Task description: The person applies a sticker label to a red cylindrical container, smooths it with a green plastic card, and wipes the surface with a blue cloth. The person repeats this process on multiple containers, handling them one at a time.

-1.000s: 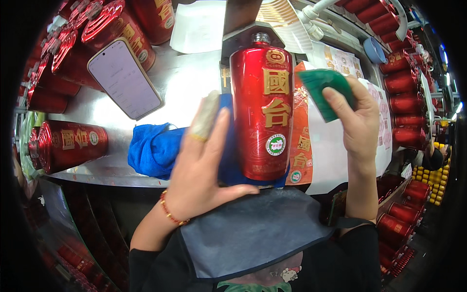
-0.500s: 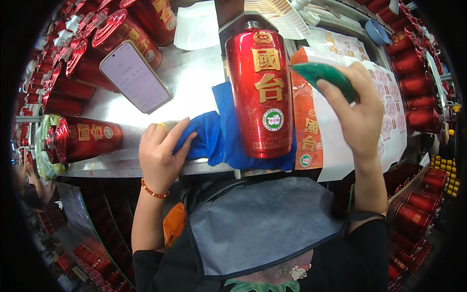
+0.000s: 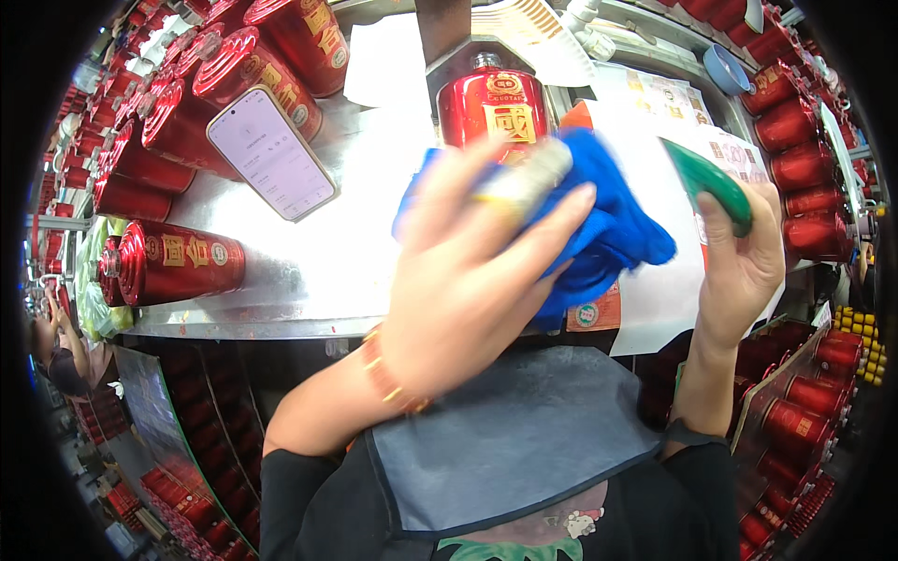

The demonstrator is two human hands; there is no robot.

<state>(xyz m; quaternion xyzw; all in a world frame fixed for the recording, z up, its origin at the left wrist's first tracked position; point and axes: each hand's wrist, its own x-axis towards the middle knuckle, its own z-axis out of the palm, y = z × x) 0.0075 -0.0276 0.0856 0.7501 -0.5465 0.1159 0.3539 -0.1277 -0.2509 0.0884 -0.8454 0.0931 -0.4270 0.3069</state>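
Note:
A large red bottle (image 3: 468, 105) with raised gold characters lies in front of me, its capless-looking neck pointing away. My left hand (image 3: 449, 271), blurred by motion, is over its lower body and grips a bunched blue cloth (image 3: 613, 229). Pale wrapping shows on one of its fingers. Hand and cloth hide most of the bottle's front. Off to the right, my right hand (image 3: 742, 257) pinches a green scraper-like blade (image 3: 716, 187) between thumb and fingers, apart from the bottle and above white sheets.
A phone (image 3: 271, 154) leans face up against red bottles crowded at the far left. One more red bottle (image 3: 182, 262) lies near the left front edge. Printed label sheets (image 3: 636, 280) cover the right side. A blue bowl (image 3: 725, 67) sits at the back right.
My left hand has swung right from the tabletop onto the bottle, carrying the blue cloth. My right hand has drawn away from the bottle, right and nearer to me, with the green scraper.

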